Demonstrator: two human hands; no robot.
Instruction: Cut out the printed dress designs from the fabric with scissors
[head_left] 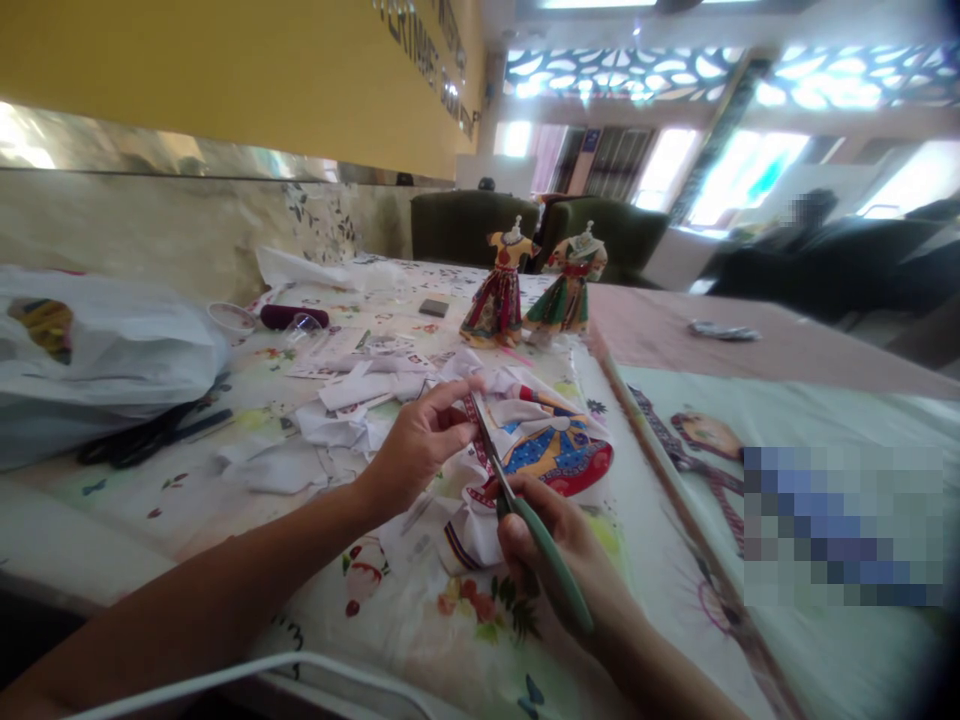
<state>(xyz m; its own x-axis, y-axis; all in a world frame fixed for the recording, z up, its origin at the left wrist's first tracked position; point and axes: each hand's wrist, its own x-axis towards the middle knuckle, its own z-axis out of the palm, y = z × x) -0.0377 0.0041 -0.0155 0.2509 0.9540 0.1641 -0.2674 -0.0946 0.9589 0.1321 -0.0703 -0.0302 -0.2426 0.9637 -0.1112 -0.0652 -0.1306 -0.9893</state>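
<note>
My right hand (pixel 551 540) is closed round a pair of scissors (pixel 551 570) with green handles, its blades pointing up and away. Between finger and thumb, my left hand (pixel 420 440) pinches the edge of a white printed cloth (pixel 457 490) with a red patterned border. The blades lie along that border, close to my left fingertips; whether they are parted I cannot tell. Blue, yellow and red printed fabric (pixel 559 450) spreads on the table just beyond my right hand. White cloth scraps (pixel 341 425) lie loosely heaped beyond and left of my left hand.
Two small dresses (pixel 499 290) on stands are at the back of the flowered table. A white plastic bag (pixel 105 350) stands at left, with black-handled scissors (pixel 142 440) beside it. A white cable (pixel 300 660) crosses the near edge. A person (pixel 802 225) is at far right.
</note>
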